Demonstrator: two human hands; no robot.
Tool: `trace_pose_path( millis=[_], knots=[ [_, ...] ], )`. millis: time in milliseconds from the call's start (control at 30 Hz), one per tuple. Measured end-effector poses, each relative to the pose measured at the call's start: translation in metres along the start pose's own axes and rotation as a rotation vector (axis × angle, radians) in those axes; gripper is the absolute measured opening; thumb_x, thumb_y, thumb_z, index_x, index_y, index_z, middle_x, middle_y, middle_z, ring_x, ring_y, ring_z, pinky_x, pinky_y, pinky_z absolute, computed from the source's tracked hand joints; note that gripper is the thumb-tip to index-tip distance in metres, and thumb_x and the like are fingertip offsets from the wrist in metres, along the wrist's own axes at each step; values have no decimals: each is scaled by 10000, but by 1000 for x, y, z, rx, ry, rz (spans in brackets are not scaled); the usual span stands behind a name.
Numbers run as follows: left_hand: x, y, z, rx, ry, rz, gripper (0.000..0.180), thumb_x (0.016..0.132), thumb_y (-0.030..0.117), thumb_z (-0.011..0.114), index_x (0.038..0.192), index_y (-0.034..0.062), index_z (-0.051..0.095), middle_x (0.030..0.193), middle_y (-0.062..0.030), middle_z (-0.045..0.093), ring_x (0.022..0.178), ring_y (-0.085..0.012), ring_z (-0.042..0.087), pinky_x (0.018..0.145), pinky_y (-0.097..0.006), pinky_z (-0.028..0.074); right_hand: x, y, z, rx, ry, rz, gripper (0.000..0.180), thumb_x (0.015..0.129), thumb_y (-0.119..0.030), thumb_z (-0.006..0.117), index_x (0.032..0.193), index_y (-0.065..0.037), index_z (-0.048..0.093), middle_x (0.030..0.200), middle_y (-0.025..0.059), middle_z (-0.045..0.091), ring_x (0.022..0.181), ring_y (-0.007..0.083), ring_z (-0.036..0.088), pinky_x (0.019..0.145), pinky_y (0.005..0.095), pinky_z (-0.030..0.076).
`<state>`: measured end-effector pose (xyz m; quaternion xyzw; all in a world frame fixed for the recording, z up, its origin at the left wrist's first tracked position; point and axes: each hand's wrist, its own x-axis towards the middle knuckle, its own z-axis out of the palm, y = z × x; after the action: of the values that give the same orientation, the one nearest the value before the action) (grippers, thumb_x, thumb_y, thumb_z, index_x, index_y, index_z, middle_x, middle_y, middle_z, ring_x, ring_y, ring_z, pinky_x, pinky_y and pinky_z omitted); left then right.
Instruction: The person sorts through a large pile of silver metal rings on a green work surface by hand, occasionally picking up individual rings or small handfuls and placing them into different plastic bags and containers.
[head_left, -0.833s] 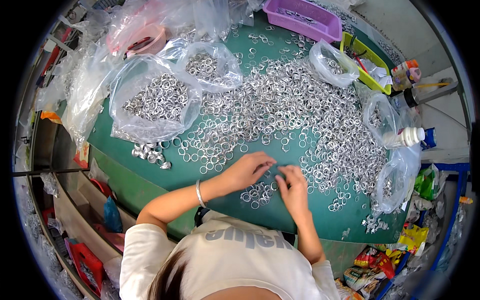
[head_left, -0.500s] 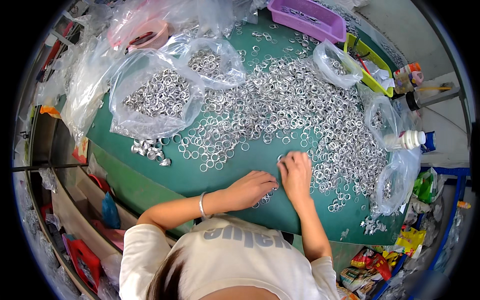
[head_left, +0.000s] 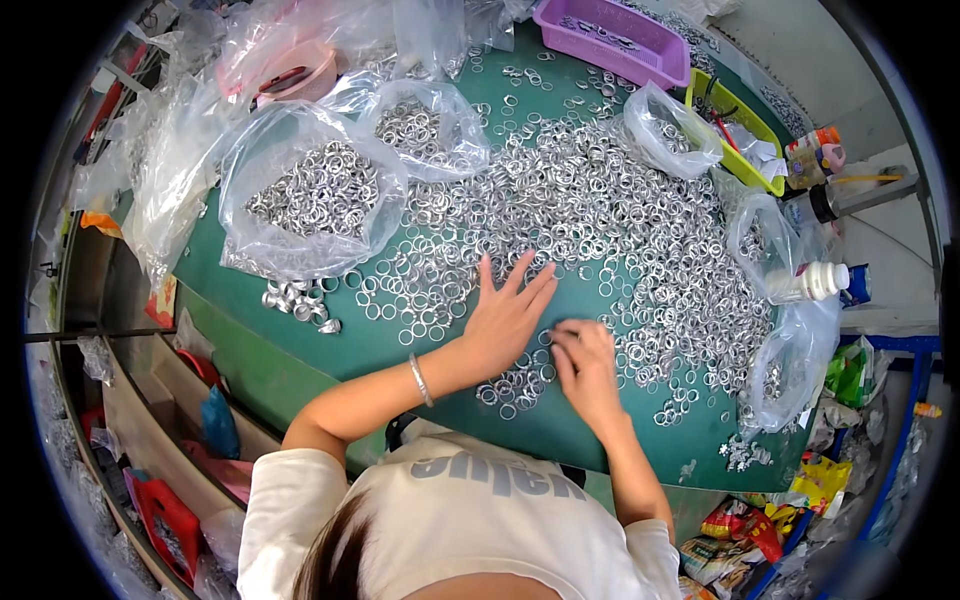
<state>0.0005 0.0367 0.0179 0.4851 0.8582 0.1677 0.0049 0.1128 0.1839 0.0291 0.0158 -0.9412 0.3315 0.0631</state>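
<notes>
We read this as mid-sort: both hands work the near edge of the ring pile (head_left: 590, 230) on the green table (head_left: 300, 340). Left hand (head_left: 505, 315) lies flat on the table, fingers spread and released, palm down, fingertips reaching into the pile's near fringe; bracelet (head_left: 421, 378) on that wrist. Right hand (head_left: 585, 365) sits just beside it, toward the pile's right, fingers curled down onto a small cluster of metal rings (head_left: 515, 385); we can't tell whether a ring is actually pinched, too small to resolve. That cluster lies on the near side of the pile, touching both hands. Our judgement: the step in hand is raking and gathering loose rings out of the main spread. The next move calls for a fine fingertip pick or a flat sweep, with care not to push rings off the near table edge. Left of the pile, an open clear bag of rings (head_left: 315, 195) with a few loose ones spilled just below it; a second smaller bag (head_left: 430, 130) behind that. Right of the pile, more clear bags (head_left: 765, 240) and a white bottle (head_left: 815, 282). Beyond the pile, a purple tray (head_left: 610, 35) and a yellow tray (head_left: 735, 125) at the far edge.
</notes>
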Motion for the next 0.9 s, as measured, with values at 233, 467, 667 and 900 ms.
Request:
trace_pose_path(
  millis=[233, 467, 667, 900],
  knots=[
    [8, 4, 14, 30, 7, 81, 548, 713, -12, 589, 1253, -33, 493, 1381, -157, 437, 1376, -334, 290, 1049, -708, 145, 28, 18, 12, -430, 149, 68, 352, 892, -133, 578, 1201, 33, 551, 1287, 167, 532, 1265, 350, 427, 1045, 510, 310],
    [-19, 9, -7, -199, -96, 143, 621, 694, -49, 575, 1298, -40, 435, 1369, -198, 420, 1342, -343, 349, 1121, -564, 203, 4, 7, 3, -68, 153, 39, 296, 844, -84, 622, 1124, 12, 608, 1204, 154, 565, 1166, 338, 504, 1007, 485, 342],
    [-17, 23, 8, -249, -200, 98, 686, 671, -82, 586, 1331, -50, 406, 1405, -231, 371, 1361, -381, 299, 1115, -441, 299, 51, 29, 16, -341, 243, 103, 338, 838, -130, 632, 1158, -27, 595, 1286, 133, 466, 1189, 363, 402, 1000, 490, 307],
    [-49, 22, 5, -475, -123, 138, 533, 779, -46, 582, 1296, -18, 455, 1353, -208, 434, 1275, -379, 405, 1059, -441, 360, 7, 21, -1, -40, 159, 132, 256, 826, -76, 635, 1077, -25, 628, 1183, 118, 527, 1105, 320, 463, 923, 453, 359]
  ],
)
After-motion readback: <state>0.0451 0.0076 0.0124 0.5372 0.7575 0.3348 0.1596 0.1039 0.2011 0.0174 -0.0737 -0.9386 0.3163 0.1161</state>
